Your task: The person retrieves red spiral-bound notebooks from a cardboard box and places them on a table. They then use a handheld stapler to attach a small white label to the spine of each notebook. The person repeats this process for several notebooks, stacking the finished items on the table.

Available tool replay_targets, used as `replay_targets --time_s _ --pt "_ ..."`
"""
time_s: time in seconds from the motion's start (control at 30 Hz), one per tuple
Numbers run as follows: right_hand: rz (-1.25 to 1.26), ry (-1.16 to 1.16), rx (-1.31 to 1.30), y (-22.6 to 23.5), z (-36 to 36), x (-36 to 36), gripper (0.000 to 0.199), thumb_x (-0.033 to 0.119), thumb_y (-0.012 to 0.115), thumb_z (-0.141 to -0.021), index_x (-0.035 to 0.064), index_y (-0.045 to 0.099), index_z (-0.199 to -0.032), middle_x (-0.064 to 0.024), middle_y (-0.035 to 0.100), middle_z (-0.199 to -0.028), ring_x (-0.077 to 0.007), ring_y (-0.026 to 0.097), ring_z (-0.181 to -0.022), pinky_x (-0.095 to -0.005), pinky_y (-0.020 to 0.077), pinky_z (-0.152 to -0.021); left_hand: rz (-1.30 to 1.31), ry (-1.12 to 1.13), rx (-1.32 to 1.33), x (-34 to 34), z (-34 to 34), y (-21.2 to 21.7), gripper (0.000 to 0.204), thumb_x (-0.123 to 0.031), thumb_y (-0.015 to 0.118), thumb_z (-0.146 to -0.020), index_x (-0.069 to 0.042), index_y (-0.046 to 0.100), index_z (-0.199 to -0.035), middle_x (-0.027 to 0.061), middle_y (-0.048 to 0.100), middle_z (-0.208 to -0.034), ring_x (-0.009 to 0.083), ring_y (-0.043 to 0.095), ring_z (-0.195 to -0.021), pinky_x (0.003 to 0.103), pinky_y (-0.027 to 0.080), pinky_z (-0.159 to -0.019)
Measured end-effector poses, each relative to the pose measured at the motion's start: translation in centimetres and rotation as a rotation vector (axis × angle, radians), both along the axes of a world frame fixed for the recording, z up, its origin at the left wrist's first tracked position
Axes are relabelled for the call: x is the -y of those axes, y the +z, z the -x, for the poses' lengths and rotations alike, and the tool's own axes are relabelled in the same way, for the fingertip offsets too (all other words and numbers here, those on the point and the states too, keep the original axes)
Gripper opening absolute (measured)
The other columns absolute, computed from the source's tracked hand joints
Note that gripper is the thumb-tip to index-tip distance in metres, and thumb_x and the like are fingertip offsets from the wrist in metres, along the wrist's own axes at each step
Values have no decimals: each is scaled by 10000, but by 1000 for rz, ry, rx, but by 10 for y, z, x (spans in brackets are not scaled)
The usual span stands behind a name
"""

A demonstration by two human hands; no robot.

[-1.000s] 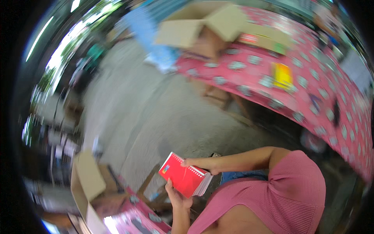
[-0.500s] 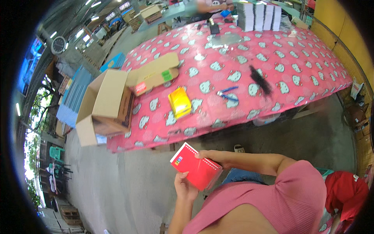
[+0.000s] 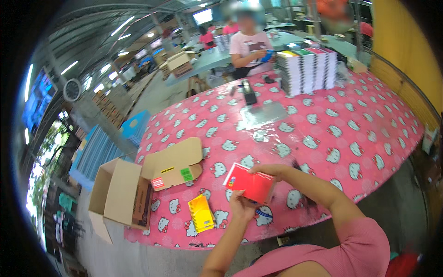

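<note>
Both my hands hold a red spiral notebook [image 3: 253, 185] over the near part of the table. My left hand [image 3: 242, 205] closes on its lower edge, thumb on the cover. At its upper edge, my right hand [image 3: 271, 171] grips beside the binding. Left of them a yellow spiral notebook [image 3: 201, 214] lies on the pink patterned tablecloth [image 3: 180, 121]. A blue-handled tool [image 3: 264, 216], like pliers, lies mostly hidden behind the red notebook and my left hand. Past my right forearm a dark object [image 3: 299, 165] shows only in part.
An open cardboard box [image 3: 122, 194] stands at the table's left edge, a flat cardboard piece [image 3: 177, 159] beside it. Tall stacks of spiral notebooks [image 3: 304, 76] stand at the far right. Blue stacks [image 3: 99, 152] are beyond the box. Across the table a person [image 3: 251, 48] holds something blue.
My view has tilted up, bringing the person across the table into sight. My hands and the red notebook, earlier seen against the floor, now appear over the tabletop, covering part of the blue-handled tool.
</note>
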State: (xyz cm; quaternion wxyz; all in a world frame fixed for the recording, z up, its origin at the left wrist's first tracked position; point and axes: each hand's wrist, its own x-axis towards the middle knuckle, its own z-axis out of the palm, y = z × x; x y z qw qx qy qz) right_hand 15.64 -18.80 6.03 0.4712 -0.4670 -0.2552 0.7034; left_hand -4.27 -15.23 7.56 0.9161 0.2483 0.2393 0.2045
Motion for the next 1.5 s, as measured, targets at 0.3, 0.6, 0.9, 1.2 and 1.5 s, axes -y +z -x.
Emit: replay_targets --time_s 0.3,0.6,0.9,1.2,1.5 --pt "164 380 109 -80 -87 -82 481 346 641 -829 -15 555 -1135 -112 653 -1081 -186 659 -884 -350 533 -811 292 132 3 -27 -57 -40 474 -185 562 -727 -29 505 -1171 140 552 -1209 329 529 -1094 528 413 -938" --pt "116 670 188 -62 -86 -89 527 274 651 -800 -91 538 -1163 -130 630 -1056 -200 590 -966 -313 449 -886 513 213 -10 -9 -54 -52 376 -87 551 -694 -39 546 -1067 108 589 -1071 297 550 -973 475 420 -893" --pt "-167 571 1053 5 -67 -67 841 416 713 -749 -24 353 -1369 -92 602 -966 -217 560 -873 -340 420 -861 354 -43 -96 -12 -18 -9 335 -312 660 -798 -119 570 -1056 56 597 -1062 230 538 -988 391 406 -900" --pt "-602 -141 839 43 153 -8 717 340 715 -802 20 389 -1354 -138 537 -1168 -165 556 -923 -297 480 -803 -663 571 -812 -135 171 -14 501 -240 630 -850 -80 450 -1289 15 585 -1031 129 546 -901 293 435 -678" --pt "-172 -228 290 -100 220 -116 591 319 757 -746 -5 524 -1183 -102 660 -967 -200 640 -865 -362 511 -764 -509 -97 -932 -187 158 -78 400 -341 662 -851 -53 575 -1114 83 630 -947 166 598 -688 293 450 -524"
